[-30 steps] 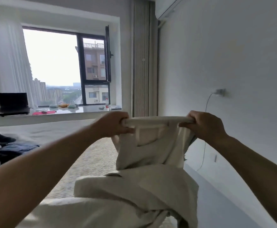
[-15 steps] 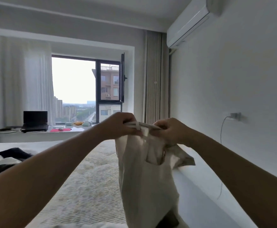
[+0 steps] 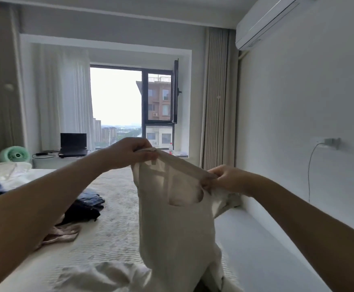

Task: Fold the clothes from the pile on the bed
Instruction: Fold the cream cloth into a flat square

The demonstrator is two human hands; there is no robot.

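Holding the cream garment [image 3: 176, 218] up over the bed [image 3: 113, 234], the left hand [image 3: 134, 153] and right hand [image 3: 226, 178] each pinch its top edge, seemingly straightening it, so laying it flat likely comes next.

A home bedroom: bed [image 3: 113, 234], curtained window [image 3: 129, 102], wall air conditioner [image 3: 264, 24], laptop [image 3: 73, 144] on the sill.
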